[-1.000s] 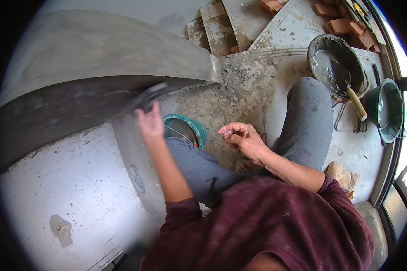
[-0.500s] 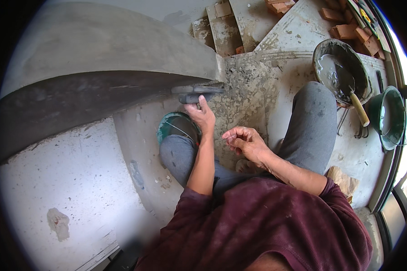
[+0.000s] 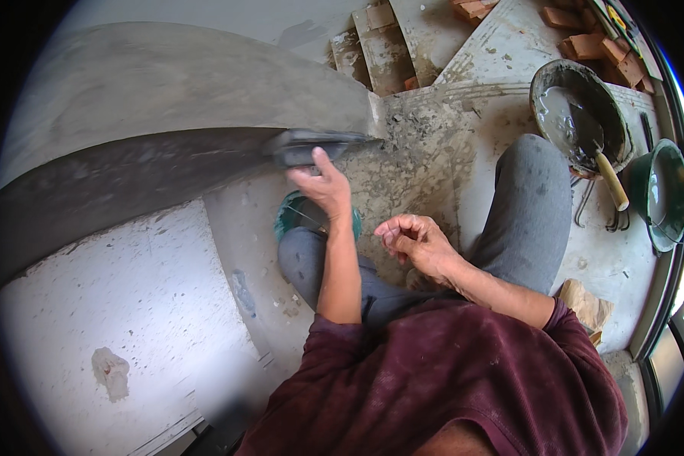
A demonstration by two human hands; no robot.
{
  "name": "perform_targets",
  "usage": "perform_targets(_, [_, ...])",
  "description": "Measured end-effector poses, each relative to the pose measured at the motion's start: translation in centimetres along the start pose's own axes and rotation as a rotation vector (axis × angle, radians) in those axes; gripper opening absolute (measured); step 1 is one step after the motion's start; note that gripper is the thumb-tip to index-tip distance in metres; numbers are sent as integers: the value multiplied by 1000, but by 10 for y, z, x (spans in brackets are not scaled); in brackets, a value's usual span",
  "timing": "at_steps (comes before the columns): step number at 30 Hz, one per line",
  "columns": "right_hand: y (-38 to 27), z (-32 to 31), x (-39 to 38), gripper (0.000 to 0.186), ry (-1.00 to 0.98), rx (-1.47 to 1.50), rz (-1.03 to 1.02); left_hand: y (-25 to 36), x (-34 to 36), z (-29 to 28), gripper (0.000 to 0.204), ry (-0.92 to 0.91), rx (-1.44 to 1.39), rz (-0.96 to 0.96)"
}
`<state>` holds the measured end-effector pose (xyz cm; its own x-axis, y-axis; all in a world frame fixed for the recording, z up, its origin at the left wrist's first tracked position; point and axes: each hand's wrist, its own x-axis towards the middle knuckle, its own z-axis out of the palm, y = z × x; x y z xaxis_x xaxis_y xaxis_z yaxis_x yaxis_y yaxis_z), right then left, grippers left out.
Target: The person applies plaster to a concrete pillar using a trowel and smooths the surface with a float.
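Note:
With my left hand I grip a grey, flat finishing trowel against the dark underside of a grey plastered ledge. Below that hand, partly hidden by my knee and forearm, is a teal bucket. My right hand hovers over my legs, loosely curled with fingers slightly apart and nothing visible in it. Right of my raised knee, a dark basin holds wet grey mortar and a wooden-handled trowel.
A green bucket stands at the right beside a framed glass opening. Stacked red bricks and mortar-spattered boards lie at the top. Crumpled brown paper is by my right elbow, and a white speckled surface spans the lower left.
My left hand swung right with the trowel between the first two frames, then moved slightly back leftward along the ledge. My right hand stays in much the same pose.

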<state>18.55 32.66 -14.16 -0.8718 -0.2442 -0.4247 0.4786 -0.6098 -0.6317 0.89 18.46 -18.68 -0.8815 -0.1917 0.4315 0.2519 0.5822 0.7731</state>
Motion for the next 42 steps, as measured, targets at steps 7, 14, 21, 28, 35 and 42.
perform_targets(7, [-5,-1,-2,19,-3,19,7,174,95,-96,46,145,-45,194])
perform_targets(14, [6,1,-3,21,-38,-35,15,11,-16,-44,51,-248,-86,-92])
perform_targets(21, [-1,-3,-7,23,2,-92,50,-47,-36,34,52,-127,-144,-230])
perform_targets(28, [-9,4,-3,26,-55,-48,29,54,24,-21,48,-26,-211,-158])
perform_targets(35, [5,1,2,18,-68,-26,-23,201,111,-129,40,79,-19,247])
perform_targets(42, [4,1,0,17,-40,-102,22,3,-15,-35,51,-265,-41,-129])
